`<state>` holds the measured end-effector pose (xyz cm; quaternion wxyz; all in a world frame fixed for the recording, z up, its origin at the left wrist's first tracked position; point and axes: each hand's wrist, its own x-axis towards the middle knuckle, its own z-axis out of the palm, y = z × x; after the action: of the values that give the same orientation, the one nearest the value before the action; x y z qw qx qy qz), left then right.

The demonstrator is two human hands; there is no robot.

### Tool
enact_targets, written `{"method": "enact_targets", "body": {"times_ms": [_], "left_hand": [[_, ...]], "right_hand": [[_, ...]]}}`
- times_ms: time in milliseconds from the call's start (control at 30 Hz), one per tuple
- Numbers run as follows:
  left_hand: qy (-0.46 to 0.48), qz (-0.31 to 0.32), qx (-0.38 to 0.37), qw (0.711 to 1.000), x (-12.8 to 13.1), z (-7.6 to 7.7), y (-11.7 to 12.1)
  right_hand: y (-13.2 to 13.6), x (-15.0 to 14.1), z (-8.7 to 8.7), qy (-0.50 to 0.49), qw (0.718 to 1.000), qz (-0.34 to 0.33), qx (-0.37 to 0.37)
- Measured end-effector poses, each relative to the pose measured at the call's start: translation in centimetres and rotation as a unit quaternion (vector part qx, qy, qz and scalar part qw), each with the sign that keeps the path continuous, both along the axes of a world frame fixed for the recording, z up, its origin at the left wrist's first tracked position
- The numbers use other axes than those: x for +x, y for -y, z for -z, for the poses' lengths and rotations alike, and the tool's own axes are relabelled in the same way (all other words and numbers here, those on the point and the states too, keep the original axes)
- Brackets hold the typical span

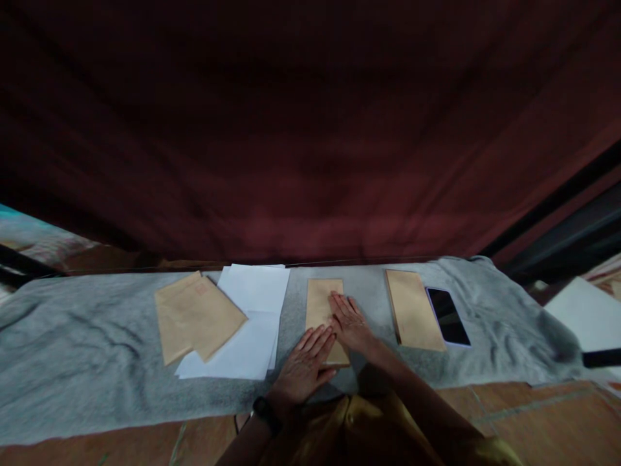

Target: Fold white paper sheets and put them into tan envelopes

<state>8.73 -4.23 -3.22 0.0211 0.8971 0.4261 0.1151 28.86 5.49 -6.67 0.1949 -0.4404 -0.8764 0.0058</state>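
Note:
A tan paper envelope [324,291] lies lengthwise in front of me on a grey cloth [121,395]. My left hand [303,362] rests flat across its lower left part, fingers stretched out; a dark watch is on that wrist. My right hand [350,321] lies flat along its right edge, fingers extended and pointing up to the left. The fingertips of the left hand come close to or touch the right hand. Both palms hide the envelope's middle. Neither hand grips anything.
To the left, tan envelopes [194,310] overlap white paper sheets [257,288]. On the right are a stack of tan envelopes [414,310] and a phone [449,316] with a dark screen. A dark red curtain [310,162] hangs behind the cloth. Tiled floor [548,421] shows in front.

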Motion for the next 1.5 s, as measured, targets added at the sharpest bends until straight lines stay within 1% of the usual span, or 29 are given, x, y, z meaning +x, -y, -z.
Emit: {"method": "enact_targets", "body": {"times_ms": [167, 300, 400, 500, 667, 767, 833, 900, 1000, 1167, 1367, 1500], "left_hand": [[0.011, -0.005, -0.008, 1.0, -0.1, 0.3, 0.1], [0.018, 0.001, -0.021, 1.0, -0.1, 0.1, 0.1], [0.026, -0.002, -0.03, 0.999, 0.0, -0.2, 0.1], [0.033, -0.006, -0.036, 0.999, 0.0, -0.5, 0.2], [0.039, -0.005, -0.037, 0.999, -0.1, -0.7, 0.2], [0.035, -0.007, -0.039, 0.999, -0.2, -0.6, 0.2], [0.033, -0.007, -0.038, 0.999, -0.2, -0.4, 0.2], [0.035, -0.009, -0.036, 0.999, -0.2, -0.3, 0.2], [0.038, -0.011, -0.036, 0.999, -0.2, -0.2, 0.2], [0.052, -0.009, -0.031, 0.998, -0.1, -0.4, 0.1], [0.05, -0.012, -0.035, 0.998, -0.1, -0.3, 0.1], [0.061, -0.012, -0.026, 0.998, -0.1, -0.2, 0.1]], "right_hand": [[2.6, 0.8, -0.4, 0.012, 0.999, -0.032, -0.016], [4.8, 1.1, -0.6, -0.004, 0.998, -0.058, -0.021], [5.2, 1.5, -0.5, -0.008, 0.997, -0.072, -0.032], [4.0, 1.6, -0.5, 0.006, 0.997, -0.063, -0.039], [-0.1, 0.6, -0.6, 0.006, 1.0, -0.004, -0.013], [-2.1, -0.3, -0.9, 0.02, 0.999, 0.028, -0.009], [-2.8, -0.7, -1.0, 0.026, 0.999, 0.043, -0.01], [-2.8, -1.0, -0.9, 0.028, 0.998, 0.054, -0.01], [-1.9, -0.9, -0.6, 0.039, 0.998, 0.048, -0.014], [0.9, 0.2, -0.3, 0.054, 0.998, -0.017, -0.023], [3.5, 1.1, -0.5, 0.047, 0.997, -0.063, -0.018], [4.8, 2.0, -0.9, 0.025, 0.995, -0.086, -0.032]]}}
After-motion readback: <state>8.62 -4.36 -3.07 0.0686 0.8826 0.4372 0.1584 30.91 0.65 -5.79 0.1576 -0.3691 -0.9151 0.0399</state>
